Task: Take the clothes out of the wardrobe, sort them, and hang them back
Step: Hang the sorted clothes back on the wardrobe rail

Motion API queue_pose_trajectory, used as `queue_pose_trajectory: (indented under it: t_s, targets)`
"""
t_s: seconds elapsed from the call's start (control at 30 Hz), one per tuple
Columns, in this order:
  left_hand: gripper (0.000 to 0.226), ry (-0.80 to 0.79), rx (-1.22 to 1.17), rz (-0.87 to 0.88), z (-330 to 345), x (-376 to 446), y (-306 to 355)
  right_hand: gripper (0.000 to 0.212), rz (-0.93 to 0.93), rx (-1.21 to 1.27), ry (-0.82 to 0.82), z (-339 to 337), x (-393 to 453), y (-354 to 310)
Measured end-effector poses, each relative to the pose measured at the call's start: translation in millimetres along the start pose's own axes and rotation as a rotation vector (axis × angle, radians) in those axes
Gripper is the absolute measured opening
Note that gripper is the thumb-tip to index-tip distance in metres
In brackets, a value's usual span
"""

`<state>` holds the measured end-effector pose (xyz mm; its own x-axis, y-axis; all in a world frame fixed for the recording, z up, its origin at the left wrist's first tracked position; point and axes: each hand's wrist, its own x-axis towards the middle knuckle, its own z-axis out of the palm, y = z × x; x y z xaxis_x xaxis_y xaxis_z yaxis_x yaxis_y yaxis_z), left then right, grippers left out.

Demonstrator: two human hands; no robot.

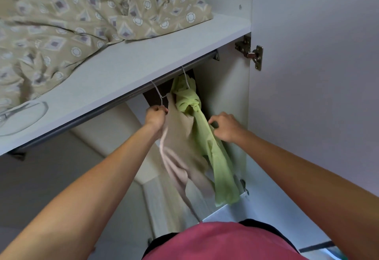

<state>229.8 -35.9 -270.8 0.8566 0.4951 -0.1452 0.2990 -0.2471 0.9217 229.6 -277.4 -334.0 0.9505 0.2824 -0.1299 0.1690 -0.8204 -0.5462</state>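
Curled tight, the left hand point(156, 115) holds the white wire hanger point(158, 93) of the beige top point(180, 140), right at its neck; that hanger's hook goes up to the grey rail point(114, 100) under the shelf point(127, 62); the right hand point(224, 125) has bent fingers that seem to pinch the edge of the green top point(207, 142), though the fingertips are hard to see; the green top hangs just beside the beige one, touching it, from its own white hanger point(185, 76) on the same rail; both tops are inside the wardrobe, near its right wall point(221, 95); a crumpled patterned blanket point(67, 15) lies on the shelf above; a metal hinge point(250, 52) sits on the open door point(315, 75).
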Motion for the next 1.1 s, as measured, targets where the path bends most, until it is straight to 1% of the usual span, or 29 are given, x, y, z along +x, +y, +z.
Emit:
queue_pose_trajectory:
  t_s: [0.1, 0.17, 0.27, 0.4, 0.5, 0.63, 0.77, 0.83, 0.9, 1.0, 1.1]
  targets:
    - [0.022, -0.087, 0.113, -0.065, 12.5, 12.1, -2.5, 0.050, -0.016, 0.060, -0.002, 8.0, -10.7, 9.1]
    - [0.019, -0.169, 0.180, -0.094, 18.9, 18.4, -4.6, 0.045, -0.031, 0.091, -0.008, 12.5, -17.5, 13.3]
    - [0.024, -0.219, 0.232, -0.090, 31.1, 23.4, -4.0, 0.041, -0.032, 0.136, 0.015, 16.0, -23.8, 18.6]
    - [0.031, -0.264, 0.285, -0.048, 49.4, 28.6, -1.5, 0.041, -0.014, 0.193, 0.071, 12.7, -28.9, 18.3]
    - [0.027, -0.303, 0.290, -0.049, 64.5, 36.9, -1.4, 0.043, 0.019, 0.205, 0.098, 9.1, -33.9, 17.7]
    - [0.018, -0.326, 0.266, -0.051, 89.0, 43.1, 2.6, 0.046, 0.064, 0.249, 0.092, 6.9, -41.9, 18.4]
    - [0.028, -0.385, 0.175, -0.012, 115.7, 35.9, 12.2, 0.048, 0.107, 0.251, 0.083, 5.7, -48.3, 14.8]
    - [0.030, -0.402, 0.138, -0.006, 125.1, 32.4, 17.7, 0.049, 0.130, 0.257, 0.093, 5.6, -52.2, 13.9]
    - [0.027, -0.419, 0.151, 0.008, 128.0, 32.8, 19.6, 0.049, 0.156, 0.241, 0.106, 3.1, -56.6, 14.3]
    - [0.023, -0.445, 0.280, 0.061, 115.0, 33.9, 12.8, 0.050, 0.184, 0.201, 0.124, -2.6, -60.7, 15.9]
    - [0.025, -0.441, 0.476, 0.187, 89.0, 29.5, -1.6, 0.050, 0.179, 0.188, 0.162, -9.0, -61.7, 11.3]
